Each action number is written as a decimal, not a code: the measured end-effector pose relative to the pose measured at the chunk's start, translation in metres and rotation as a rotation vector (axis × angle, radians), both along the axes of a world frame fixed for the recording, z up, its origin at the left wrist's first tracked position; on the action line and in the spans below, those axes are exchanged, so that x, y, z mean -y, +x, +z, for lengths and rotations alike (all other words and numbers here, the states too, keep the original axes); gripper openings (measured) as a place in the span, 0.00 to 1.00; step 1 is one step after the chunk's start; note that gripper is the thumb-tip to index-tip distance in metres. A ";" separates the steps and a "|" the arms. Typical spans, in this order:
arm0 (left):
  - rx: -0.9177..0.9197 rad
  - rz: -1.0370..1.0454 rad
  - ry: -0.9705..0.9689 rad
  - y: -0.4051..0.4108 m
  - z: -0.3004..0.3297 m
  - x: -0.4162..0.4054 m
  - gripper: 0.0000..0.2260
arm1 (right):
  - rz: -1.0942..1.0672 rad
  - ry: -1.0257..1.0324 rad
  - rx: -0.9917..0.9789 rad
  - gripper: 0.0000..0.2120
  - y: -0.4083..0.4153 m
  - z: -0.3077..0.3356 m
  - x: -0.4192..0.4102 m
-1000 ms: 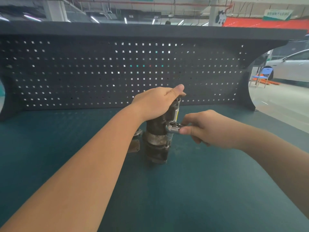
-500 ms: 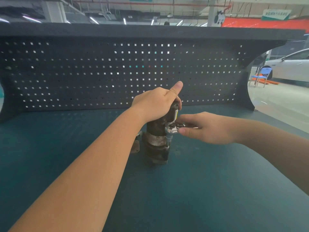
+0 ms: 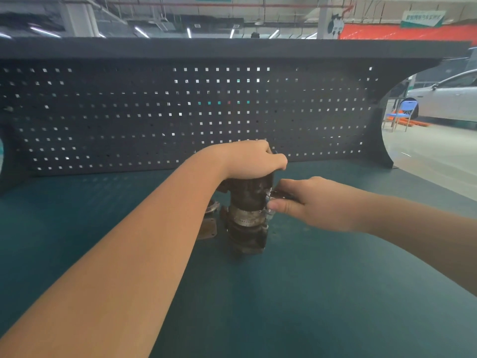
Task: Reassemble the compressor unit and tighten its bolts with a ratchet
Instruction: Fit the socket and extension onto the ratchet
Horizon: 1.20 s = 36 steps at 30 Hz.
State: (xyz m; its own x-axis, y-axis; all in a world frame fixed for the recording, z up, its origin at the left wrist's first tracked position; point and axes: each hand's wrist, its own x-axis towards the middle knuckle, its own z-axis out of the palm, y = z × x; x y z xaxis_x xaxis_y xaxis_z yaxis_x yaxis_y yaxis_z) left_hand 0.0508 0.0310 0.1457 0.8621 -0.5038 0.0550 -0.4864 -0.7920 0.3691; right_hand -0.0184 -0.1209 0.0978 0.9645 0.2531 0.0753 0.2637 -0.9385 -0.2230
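Note:
The dark, grimy compressor unit (image 3: 246,220) stands upright on the green bench top (image 3: 309,293), with a pale metal band round its middle. My left hand (image 3: 247,160) grips its top from above, fingers curled over the far side. My right hand (image 3: 309,202) holds the ratchet (image 3: 275,196) against the unit's right side; only the shiny head shows between my fingers, and the handle is hidden in my palm.
A small brown metal part (image 3: 209,226) lies just left of the unit, partly behind my left forearm. A dark pegboard (image 3: 154,112) closes off the back of the bench. Beyond the right end are a blue chair (image 3: 402,116) and a white car (image 3: 449,96).
My left index finger, raised half a second ago, has curled down onto the unit's top. My right hand with the ratchet has swung away from me, along the unit's right side.

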 end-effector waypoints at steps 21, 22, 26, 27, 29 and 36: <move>0.023 0.038 -0.169 -0.001 -0.007 -0.002 0.13 | -0.319 1.474 -0.659 0.11 -0.023 -0.004 -0.067; 0.026 0.042 -0.167 -0.001 -0.007 -0.003 0.13 | -0.323 1.437 -0.638 0.07 -0.024 -0.002 -0.064; 0.028 0.046 -0.160 -0.002 -0.008 -0.002 0.13 | -0.381 1.228 -0.508 0.07 -0.030 0.009 -0.038; 0.029 0.044 -0.158 -0.003 -0.008 -0.002 0.12 | -0.391 1.113 -0.469 0.11 -0.031 0.010 -0.030; 0.034 0.039 -0.155 -0.003 -0.008 -0.002 0.12 | -0.364 0.771 -0.371 0.20 -0.031 0.009 -0.015; 0.078 0.053 -0.183 -0.003 -0.013 -0.002 0.12 | -0.160 0.639 -0.223 0.31 -0.033 -0.004 0.011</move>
State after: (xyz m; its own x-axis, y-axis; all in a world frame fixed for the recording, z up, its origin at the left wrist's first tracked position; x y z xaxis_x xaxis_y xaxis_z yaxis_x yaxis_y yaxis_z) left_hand 0.0480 0.0326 0.1323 0.8766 -0.4336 0.2088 -0.4786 -0.7403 0.4721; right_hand -0.0512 -0.1321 0.0941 0.9960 0.0787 -0.0415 0.0173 -0.6284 -0.7777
